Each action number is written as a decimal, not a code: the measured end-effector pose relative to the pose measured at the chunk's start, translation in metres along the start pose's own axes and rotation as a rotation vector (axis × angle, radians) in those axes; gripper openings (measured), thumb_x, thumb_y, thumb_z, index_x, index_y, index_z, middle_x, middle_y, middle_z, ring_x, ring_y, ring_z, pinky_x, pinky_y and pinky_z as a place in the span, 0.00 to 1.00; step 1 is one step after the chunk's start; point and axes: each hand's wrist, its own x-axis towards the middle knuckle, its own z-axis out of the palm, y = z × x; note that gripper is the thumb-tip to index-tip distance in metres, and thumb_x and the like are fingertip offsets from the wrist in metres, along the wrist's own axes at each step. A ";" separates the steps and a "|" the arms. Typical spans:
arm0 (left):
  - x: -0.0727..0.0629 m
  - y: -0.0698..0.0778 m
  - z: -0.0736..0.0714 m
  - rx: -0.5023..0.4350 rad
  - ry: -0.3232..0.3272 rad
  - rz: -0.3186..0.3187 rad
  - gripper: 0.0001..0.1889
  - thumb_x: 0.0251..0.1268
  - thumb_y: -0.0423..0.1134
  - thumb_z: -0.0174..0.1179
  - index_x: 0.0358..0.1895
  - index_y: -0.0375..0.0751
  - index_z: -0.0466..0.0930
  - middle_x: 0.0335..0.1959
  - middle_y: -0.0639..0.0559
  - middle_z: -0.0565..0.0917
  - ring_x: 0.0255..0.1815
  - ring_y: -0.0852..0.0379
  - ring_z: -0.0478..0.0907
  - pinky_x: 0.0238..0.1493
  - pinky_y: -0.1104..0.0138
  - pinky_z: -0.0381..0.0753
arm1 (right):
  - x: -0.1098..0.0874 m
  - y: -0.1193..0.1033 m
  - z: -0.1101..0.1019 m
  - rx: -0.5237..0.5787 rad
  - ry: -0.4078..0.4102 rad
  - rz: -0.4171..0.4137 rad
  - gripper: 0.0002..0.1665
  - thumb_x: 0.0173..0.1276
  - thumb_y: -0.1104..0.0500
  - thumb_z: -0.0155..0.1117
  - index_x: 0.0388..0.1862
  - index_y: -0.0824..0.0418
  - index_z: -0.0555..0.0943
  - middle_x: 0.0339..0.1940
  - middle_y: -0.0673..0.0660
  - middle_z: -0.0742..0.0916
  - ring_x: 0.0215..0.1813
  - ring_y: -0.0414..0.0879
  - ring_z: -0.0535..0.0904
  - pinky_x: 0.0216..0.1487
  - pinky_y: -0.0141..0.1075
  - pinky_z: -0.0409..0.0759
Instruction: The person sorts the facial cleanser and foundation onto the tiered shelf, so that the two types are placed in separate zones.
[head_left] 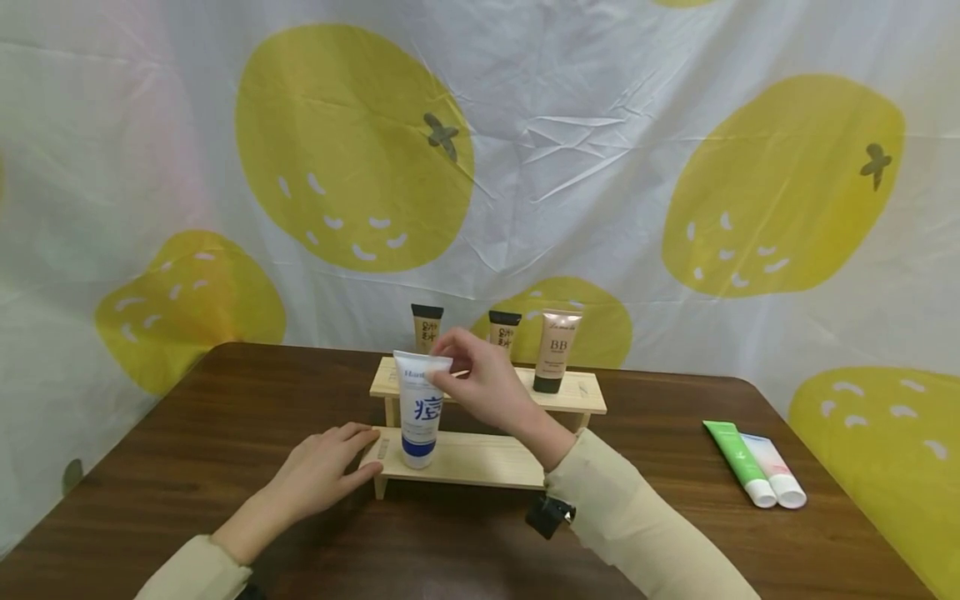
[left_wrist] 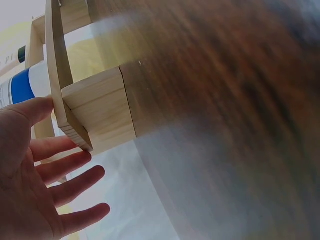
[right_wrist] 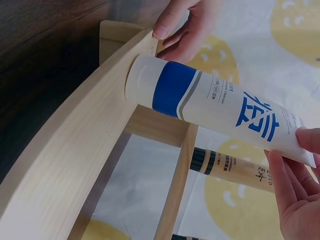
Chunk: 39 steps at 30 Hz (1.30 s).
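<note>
A two-step wooden rack point(head_left: 480, 457) stands on the table. On the left end of its lower step a white facial cleanser tube point(head_left: 420, 408) with a blue band stands upright on its cap. My right hand point(head_left: 487, 383) pinches the flat top end of this tube between thumb and fingers, as the right wrist view also shows. At the rack's left end, my left hand point(head_left: 322, 462) touches the lower step's edge with thumb and fingertips point(left_wrist: 75, 145), its other fingers spread out.
The upper step holds a pinkish BB cream tube point(head_left: 557, 350) and two beige tubes with black ends, one left point(head_left: 427, 325) and one mid-rack point(head_left: 504, 329). On the table at right lie a green tube point(head_left: 738, 462) and a white-pink tube point(head_left: 776, 471). A lemon-patterned curtain point(head_left: 555, 167) hangs behind.
</note>
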 end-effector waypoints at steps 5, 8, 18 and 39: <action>0.000 0.000 0.000 -0.001 -0.002 0.002 0.23 0.58 0.51 0.55 0.49 0.36 0.76 0.45 0.44 0.77 0.42 0.47 0.76 0.37 0.54 0.74 | 0.003 0.015 0.006 -0.039 -0.009 -0.035 0.09 0.56 0.69 0.61 0.37 0.65 0.74 0.34 0.60 0.83 0.35 0.47 0.80 0.32 0.31 0.77; 0.000 -0.001 0.000 -0.002 -0.002 0.003 0.23 0.58 0.51 0.55 0.49 0.36 0.76 0.45 0.44 0.77 0.42 0.47 0.76 0.37 0.54 0.74 | 0.006 0.025 0.009 -0.076 -0.021 -0.055 0.09 0.57 0.65 0.62 0.37 0.61 0.74 0.33 0.56 0.83 0.34 0.43 0.80 0.32 0.30 0.76; 0.000 0.000 0.000 -0.006 -0.007 0.004 0.24 0.58 0.51 0.55 0.50 0.36 0.76 0.45 0.44 0.77 0.42 0.48 0.76 0.37 0.54 0.74 | 0.005 0.027 0.010 -0.084 -0.012 -0.039 0.10 0.57 0.64 0.62 0.37 0.59 0.73 0.34 0.55 0.83 0.34 0.41 0.80 0.32 0.30 0.77; 0.001 0.001 0.000 0.015 -0.016 -0.001 0.24 0.58 0.52 0.55 0.50 0.36 0.76 0.46 0.44 0.76 0.43 0.47 0.75 0.37 0.54 0.74 | -0.004 0.038 -0.002 -0.059 -0.026 0.019 0.20 0.58 0.56 0.63 0.48 0.61 0.72 0.36 0.52 0.82 0.35 0.39 0.79 0.32 0.30 0.77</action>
